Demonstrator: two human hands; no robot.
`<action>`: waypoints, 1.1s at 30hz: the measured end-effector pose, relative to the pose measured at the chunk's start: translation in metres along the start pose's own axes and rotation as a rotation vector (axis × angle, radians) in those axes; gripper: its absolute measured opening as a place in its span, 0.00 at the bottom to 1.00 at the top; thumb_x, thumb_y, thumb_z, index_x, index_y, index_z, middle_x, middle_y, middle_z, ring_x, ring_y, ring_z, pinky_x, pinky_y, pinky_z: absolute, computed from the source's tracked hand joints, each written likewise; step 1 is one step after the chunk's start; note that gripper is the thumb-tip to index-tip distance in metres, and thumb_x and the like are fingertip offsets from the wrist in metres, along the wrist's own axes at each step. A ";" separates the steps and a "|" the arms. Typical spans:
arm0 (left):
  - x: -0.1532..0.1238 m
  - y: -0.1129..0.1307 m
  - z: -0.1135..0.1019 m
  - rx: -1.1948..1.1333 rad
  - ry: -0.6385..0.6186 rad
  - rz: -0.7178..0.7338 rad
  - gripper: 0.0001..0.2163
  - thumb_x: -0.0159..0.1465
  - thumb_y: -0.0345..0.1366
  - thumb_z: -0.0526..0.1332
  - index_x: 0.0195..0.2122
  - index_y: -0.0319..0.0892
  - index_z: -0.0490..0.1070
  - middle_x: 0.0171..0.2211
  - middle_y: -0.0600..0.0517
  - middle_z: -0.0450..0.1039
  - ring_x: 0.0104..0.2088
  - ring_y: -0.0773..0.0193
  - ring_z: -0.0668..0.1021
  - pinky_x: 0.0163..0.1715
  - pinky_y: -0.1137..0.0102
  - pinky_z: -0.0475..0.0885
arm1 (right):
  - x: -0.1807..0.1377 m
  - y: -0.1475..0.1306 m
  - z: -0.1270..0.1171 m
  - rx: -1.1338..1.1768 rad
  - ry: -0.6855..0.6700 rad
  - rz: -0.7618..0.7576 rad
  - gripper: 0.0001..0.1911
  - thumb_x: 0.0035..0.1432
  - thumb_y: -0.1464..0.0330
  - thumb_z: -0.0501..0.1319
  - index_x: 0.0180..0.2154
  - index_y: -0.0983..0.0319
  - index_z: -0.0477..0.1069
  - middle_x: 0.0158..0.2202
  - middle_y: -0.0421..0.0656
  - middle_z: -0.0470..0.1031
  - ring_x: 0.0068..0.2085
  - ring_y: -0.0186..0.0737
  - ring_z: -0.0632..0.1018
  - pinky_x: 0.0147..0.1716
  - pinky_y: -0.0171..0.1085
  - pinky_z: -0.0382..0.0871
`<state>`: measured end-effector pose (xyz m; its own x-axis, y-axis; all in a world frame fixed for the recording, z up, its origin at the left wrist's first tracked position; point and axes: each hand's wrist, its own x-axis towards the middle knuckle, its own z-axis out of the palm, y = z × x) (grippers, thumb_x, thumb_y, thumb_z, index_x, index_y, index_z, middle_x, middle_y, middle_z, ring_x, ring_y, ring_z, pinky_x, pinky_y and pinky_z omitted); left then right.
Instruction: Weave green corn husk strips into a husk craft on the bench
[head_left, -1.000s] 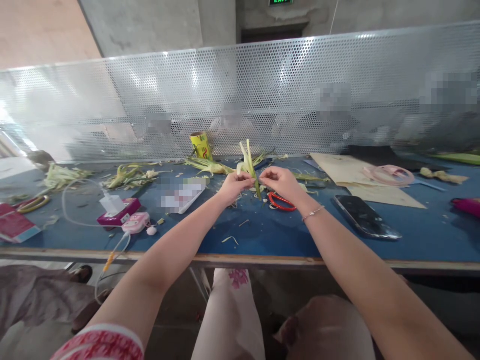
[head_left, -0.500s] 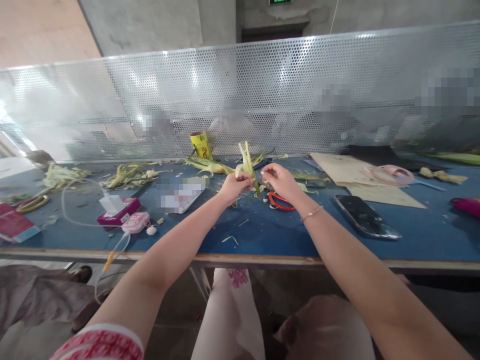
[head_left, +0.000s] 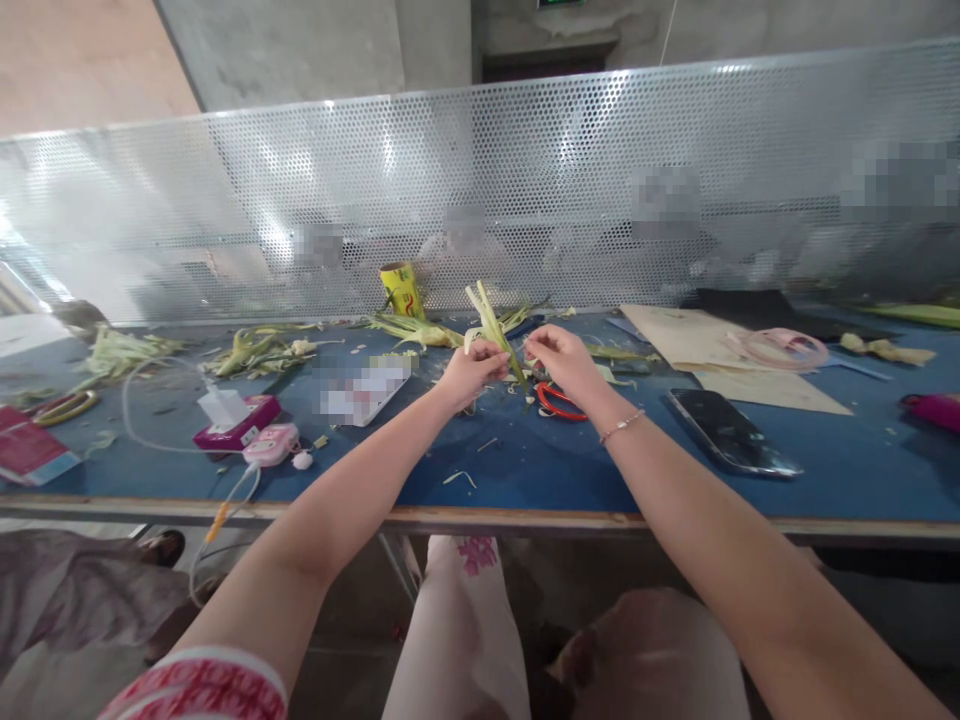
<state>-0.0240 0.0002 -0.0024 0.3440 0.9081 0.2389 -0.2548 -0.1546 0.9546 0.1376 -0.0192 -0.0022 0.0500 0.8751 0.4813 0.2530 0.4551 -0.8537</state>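
My left hand (head_left: 472, 374) pinches a pale green corn husk piece (head_left: 491, 316) over the middle of the table. The husk's split ends point up and away, and its darker green end hangs to the right of my fingers. Close by on the right, my right hand (head_left: 562, 358) has thumb and fingers pinched together; whatever lies between them is too small to make out. Beneath that hand, on the blue tabletop (head_left: 517, 470), is a red-orange loop (head_left: 556, 402) that looks like scissor handles. More husk leaves (head_left: 420, 330) lie just behind my left hand.
A yellow can-like tube (head_left: 401, 290) stands before a perforated metal screen (head_left: 510, 180). On the right lie a dark phone (head_left: 727, 432) and beige sheets (head_left: 675, 345). At left are a white-cased phone (head_left: 375, 392), a purple box (head_left: 240, 425), a pink case (head_left: 271, 445) and husk piles (head_left: 259, 355).
The husk piece in my left hand has tilted further left at its upper end. Both hands stay in nearly the same place, with fingers still pinched.
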 end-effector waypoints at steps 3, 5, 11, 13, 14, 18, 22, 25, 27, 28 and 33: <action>0.000 0.002 0.000 -0.045 0.019 -0.009 0.10 0.48 0.30 0.70 0.23 0.36 0.67 0.19 0.58 0.67 0.21 0.76 0.71 0.30 0.74 0.71 | 0.003 0.001 -0.003 0.042 0.084 -0.027 0.09 0.52 0.60 0.58 0.30 0.59 0.64 0.28 0.41 0.70 0.32 0.38 0.73 0.33 0.38 0.68; 0.000 0.003 0.000 -0.060 0.020 -0.008 0.11 0.48 0.30 0.70 0.23 0.36 0.67 0.19 0.58 0.67 0.22 0.75 0.72 0.30 0.73 0.71 | 0.004 0.000 -0.006 0.060 0.123 -0.058 0.09 0.54 0.59 0.57 0.31 0.58 0.64 0.29 0.42 0.71 0.33 0.39 0.73 0.33 0.38 0.68; 0.001 0.001 -0.002 -0.043 0.043 -0.012 0.10 0.48 0.31 0.70 0.23 0.36 0.68 0.19 0.57 0.68 0.21 0.75 0.72 0.30 0.73 0.71 | -0.006 -0.008 -0.003 -0.106 -0.004 -0.263 0.09 0.54 0.60 0.59 0.31 0.59 0.70 0.32 0.43 0.71 0.36 0.40 0.73 0.36 0.39 0.67; 0.001 0.000 -0.002 -0.039 0.057 -0.030 0.11 0.47 0.31 0.71 0.23 0.36 0.68 0.18 0.57 0.68 0.21 0.75 0.72 0.30 0.73 0.71 | -0.008 -0.007 0.001 -0.190 -0.073 -0.334 0.08 0.54 0.62 0.60 0.30 0.59 0.72 0.34 0.43 0.69 0.36 0.40 0.72 0.34 0.39 0.67; 0.001 0.001 -0.001 -0.037 0.067 -0.041 0.10 0.46 0.30 0.71 0.22 0.36 0.68 0.18 0.57 0.68 0.20 0.74 0.72 0.29 0.74 0.71 | -0.009 -0.005 0.003 -0.230 -0.096 -0.358 0.07 0.54 0.63 0.60 0.30 0.59 0.72 0.34 0.44 0.68 0.36 0.39 0.72 0.34 0.39 0.67; -0.002 0.004 0.002 -0.044 0.084 -0.098 0.08 0.46 0.28 0.70 0.23 0.35 0.70 0.18 0.55 0.70 0.20 0.74 0.73 0.29 0.74 0.71 | -0.010 0.000 0.009 -0.368 -0.120 -0.508 0.04 0.54 0.68 0.60 0.28 0.59 0.73 0.34 0.43 0.66 0.36 0.40 0.71 0.38 0.42 0.67; -0.005 0.006 0.003 -0.068 0.051 -0.128 0.05 0.48 0.24 0.67 0.23 0.35 0.70 0.19 0.53 0.72 0.21 0.72 0.74 0.31 0.72 0.72 | -0.012 -0.002 0.009 -0.444 -0.113 -0.623 0.04 0.53 0.72 0.59 0.28 0.59 0.71 0.34 0.43 0.65 0.38 0.40 0.71 0.41 0.43 0.67; -0.005 0.007 0.003 -0.070 0.051 -0.124 0.05 0.49 0.24 0.66 0.23 0.35 0.69 0.19 0.53 0.71 0.21 0.72 0.74 0.30 0.72 0.72 | -0.013 -0.004 0.010 -0.473 -0.108 -0.635 0.04 0.51 0.74 0.59 0.28 0.59 0.70 0.34 0.43 0.65 0.37 0.40 0.70 0.40 0.42 0.67; -0.006 0.007 0.003 -0.058 0.048 -0.125 0.05 0.49 0.24 0.65 0.23 0.34 0.69 0.19 0.53 0.71 0.20 0.72 0.74 0.30 0.73 0.72 | -0.013 -0.003 0.010 -0.477 -0.093 -0.641 0.05 0.50 0.75 0.58 0.28 0.60 0.69 0.33 0.43 0.64 0.37 0.40 0.70 0.40 0.42 0.67; -0.006 0.007 0.004 -0.050 0.049 -0.128 0.04 0.50 0.23 0.64 0.23 0.34 0.69 0.19 0.52 0.72 0.20 0.72 0.74 0.30 0.73 0.72 | -0.013 -0.002 0.010 -0.478 -0.085 -0.643 0.05 0.49 0.76 0.58 0.28 0.60 0.68 0.33 0.43 0.64 0.37 0.40 0.70 0.40 0.42 0.67; -0.007 0.008 0.006 -0.020 0.082 -0.143 0.03 0.51 0.22 0.60 0.23 0.34 0.69 0.19 0.52 0.72 0.20 0.71 0.75 0.29 0.73 0.72 | -0.012 0.001 0.012 -0.533 -0.062 -0.636 0.06 0.48 0.77 0.58 0.28 0.60 0.69 0.33 0.43 0.65 0.37 0.41 0.70 0.40 0.42 0.68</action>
<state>-0.0232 -0.0097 0.0050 0.3033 0.9491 0.0848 -0.2267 -0.0146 0.9739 0.1257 -0.0276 -0.0110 -0.3064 0.4918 0.8150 0.6393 0.7407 -0.2066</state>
